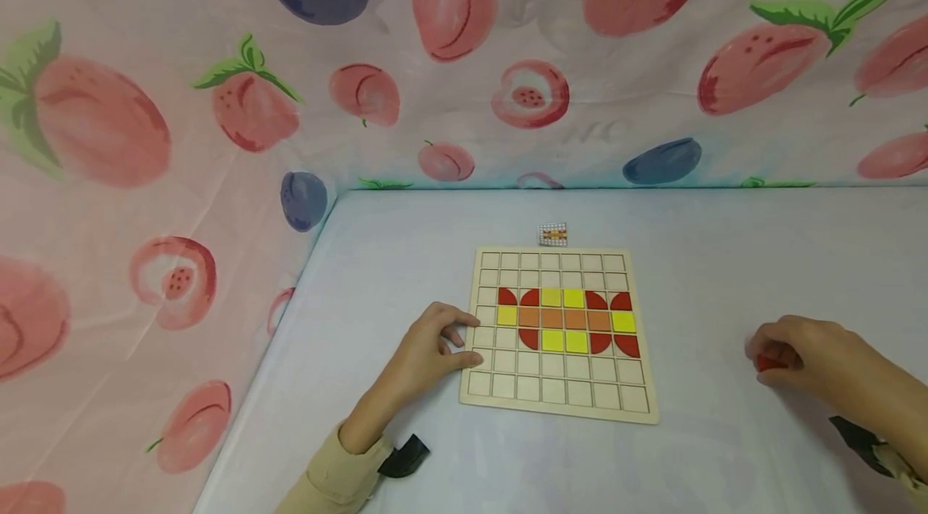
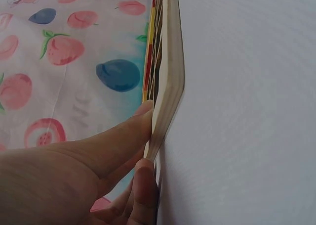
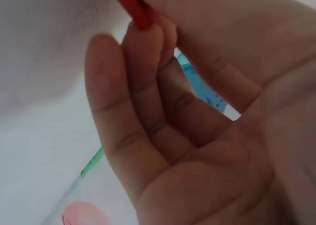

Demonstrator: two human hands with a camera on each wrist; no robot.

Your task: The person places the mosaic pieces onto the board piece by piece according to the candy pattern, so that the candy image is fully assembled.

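Note:
A pale wooden grid board (image 1: 558, 412) lies flat on the table. Red quarter-circle tiles (image 1: 600, 343), yellow square tiles (image 1: 553, 341) and orange square tiles (image 1: 575, 319) form a band across its middle rows. My left hand (image 1: 424, 345) rests its thumb and fingertips on the board's left edge, the thumb nearer the front corner. The same edge shows close up in the left wrist view, with the thumb (image 2: 133, 128) on it. Well to the right of the board, my right hand (image 1: 819, 353) pinches a red tile (image 3: 131, 6), whose outline is mostly hidden by the fingers.
Just behind the board lies a small printed card (image 1: 553, 234) with a coloured grid pattern. A fruit-printed cloth (image 1: 449, 127) rises along the back and left of the white table (image 1: 710, 256). Dark straps (image 1: 404, 458) show at both wrists.

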